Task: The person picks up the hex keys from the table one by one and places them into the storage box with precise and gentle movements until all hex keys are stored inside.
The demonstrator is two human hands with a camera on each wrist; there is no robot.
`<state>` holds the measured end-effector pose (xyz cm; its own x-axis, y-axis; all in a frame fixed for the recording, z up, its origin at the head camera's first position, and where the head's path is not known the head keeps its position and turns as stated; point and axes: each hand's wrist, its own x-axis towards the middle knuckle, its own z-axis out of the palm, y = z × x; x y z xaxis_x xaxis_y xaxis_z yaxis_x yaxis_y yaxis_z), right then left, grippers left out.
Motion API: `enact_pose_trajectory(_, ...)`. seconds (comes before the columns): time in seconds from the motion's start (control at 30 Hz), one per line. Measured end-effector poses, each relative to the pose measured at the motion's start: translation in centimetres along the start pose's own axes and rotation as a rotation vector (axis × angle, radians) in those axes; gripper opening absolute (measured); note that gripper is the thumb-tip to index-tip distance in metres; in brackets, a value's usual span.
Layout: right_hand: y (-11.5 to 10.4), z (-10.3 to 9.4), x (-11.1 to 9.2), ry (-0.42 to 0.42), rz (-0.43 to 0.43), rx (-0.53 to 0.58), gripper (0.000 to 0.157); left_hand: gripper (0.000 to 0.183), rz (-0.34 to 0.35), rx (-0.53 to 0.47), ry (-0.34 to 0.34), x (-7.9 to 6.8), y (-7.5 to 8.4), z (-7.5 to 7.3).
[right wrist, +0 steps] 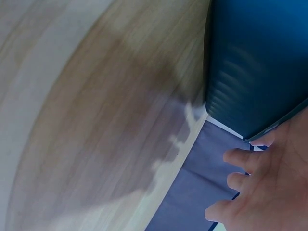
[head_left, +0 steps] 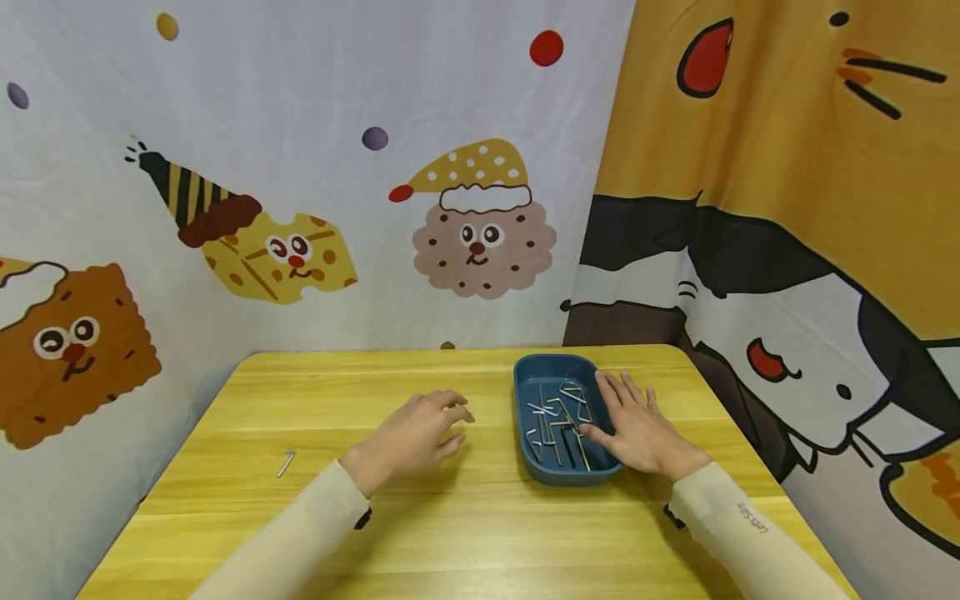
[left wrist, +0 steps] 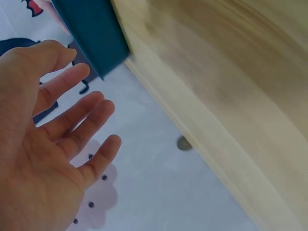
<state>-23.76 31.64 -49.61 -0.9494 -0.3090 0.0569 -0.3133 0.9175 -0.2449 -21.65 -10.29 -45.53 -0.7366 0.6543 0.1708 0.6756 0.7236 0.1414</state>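
A dark blue rectangular tray (head_left: 567,477) stands on the table, right of the middle. Inside lie several L-shaped hex keys (head_left: 551,421), some silvery, some brassy, one dark. My right hand (head_left: 637,429) is at the tray's right rim, fingers spread and its thumb reaching over the edge above the keys. To the left of the tray my left hand (head_left: 420,433) hovers over the table, fingers loosely bent and nothing in them; its bare palm shows in the left wrist view. A single silvery hex key (head_left: 286,462) lies farther left on the wood.
The yellow wood-grain table (head_left: 465,542) ends at a back edge against a white curtain (head_left: 300,100) with cartoon prints. At the right hangs an orange curtain (head_left: 787,150) with a large cartoon animal.
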Motion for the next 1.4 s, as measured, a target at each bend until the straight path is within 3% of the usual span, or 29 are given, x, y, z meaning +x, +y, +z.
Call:
enact_pose_trajectory(0.53, 0.0, 0.1, 0.0, 0.003, 0.002, -0.001, 0.101, 0.024, -0.03, 0.024, 0.066, -5.8, -5.3, 0.5)
enact_pose_trajectory(0.93, 0.1, 0.1, 0.1, 0.007, -0.001, -0.009, 0.102, 0.025, -0.186, -0.013, 0.05, -10.5, -9.3, 0.5)
enact_pose_trajectory(1.4, 0.0, 0.0, 0.0, 0.01, 0.0, -0.001, 0.102, 0.024, -0.314, -0.018, 0.035, -16.4, -13.3, 0.0)
